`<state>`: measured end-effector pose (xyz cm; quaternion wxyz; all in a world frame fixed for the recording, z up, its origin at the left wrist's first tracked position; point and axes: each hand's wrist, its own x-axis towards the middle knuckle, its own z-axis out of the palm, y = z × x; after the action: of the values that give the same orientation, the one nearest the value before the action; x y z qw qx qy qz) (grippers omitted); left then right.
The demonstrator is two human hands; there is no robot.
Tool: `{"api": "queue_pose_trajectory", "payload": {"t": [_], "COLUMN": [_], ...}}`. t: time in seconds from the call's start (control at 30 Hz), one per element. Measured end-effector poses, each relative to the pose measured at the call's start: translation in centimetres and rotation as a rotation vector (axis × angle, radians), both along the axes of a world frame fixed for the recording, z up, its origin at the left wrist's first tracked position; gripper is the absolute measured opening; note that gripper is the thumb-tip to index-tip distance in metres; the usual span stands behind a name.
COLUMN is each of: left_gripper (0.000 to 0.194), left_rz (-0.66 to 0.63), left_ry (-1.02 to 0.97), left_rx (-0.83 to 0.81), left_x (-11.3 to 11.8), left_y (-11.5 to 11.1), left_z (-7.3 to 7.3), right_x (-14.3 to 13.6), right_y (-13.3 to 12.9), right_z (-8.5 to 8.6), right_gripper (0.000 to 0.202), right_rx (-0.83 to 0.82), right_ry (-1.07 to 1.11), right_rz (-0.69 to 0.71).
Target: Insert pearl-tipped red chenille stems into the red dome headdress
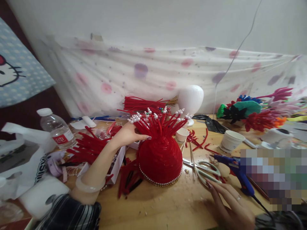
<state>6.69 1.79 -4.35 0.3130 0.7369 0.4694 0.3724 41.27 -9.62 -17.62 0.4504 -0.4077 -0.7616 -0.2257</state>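
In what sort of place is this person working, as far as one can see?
Probably a small craft workspace, perhaps at home: a blue glue gun, pale-handled scissors and bundled red pipe cleaners share the wooden table.

On the bench [158,207], the headdress [160,163] is flanked by pipe cleaners [83,145] on the left and scissors [195,165] on the right; a glue gun [241,177] is laid beyond the scissors. Behind the headdress, a foam head [191,98] is placed.
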Motion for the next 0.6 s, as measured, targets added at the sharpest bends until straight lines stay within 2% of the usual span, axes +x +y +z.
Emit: {"api": "queue_pose_trajectory", "payload": {"t": [0.07, 0.13, 0.23, 0.3, 0.37, 0.43, 0.6], "left_gripper": [0.038, 0.037, 0.036, 0.037, 0.039, 0.041, 0.040], "left_rz": [0.012, -0.001, -0.017, -0.013, -0.025, -0.048, -0.049], "left_ry": [0.044, 0.064, 0.044, 0.037, 0.024, 0.006, 0.010], "left_rx": [0.056, 0.093, 0.093, 0.083, 0.090, 0.110, 0.153], "left_x": [0.0, 0.0, -0.2, -0.2, -0.2, -0.2, -0.1], "left_y": [0.0, -0.2, -0.5, -0.6, -0.7, -0.7, -0.8], "left_z": [0.1, 0.3, 0.6, 0.8, 0.9, 1.0, 1.0], "right_x": [-1.0, -2.7, -6.7, -9.4, -11.5, -12.8, -13.3], "right_y": [-0.3, -0.3, 0.5, 1.6, 2.8, 4.1, 5.7], "right_z": [1.7, 4.1, 8.0, 9.8, 10.4, 10.2, 9.2], "right_gripper": [0.015, 0.016, 0.018, 0.023, 0.030, 0.034, 0.036], "right_rx": [0.020, -0.010, -0.142, -0.179, -0.202, -0.204, -0.182], "right_ry": [0.009, 0.025, -0.053, -0.176, -0.303, -0.401, -0.492], "right_rz": [0.027, 0.089, 0.220, 0.218, 0.180, 0.153, 0.101]}}
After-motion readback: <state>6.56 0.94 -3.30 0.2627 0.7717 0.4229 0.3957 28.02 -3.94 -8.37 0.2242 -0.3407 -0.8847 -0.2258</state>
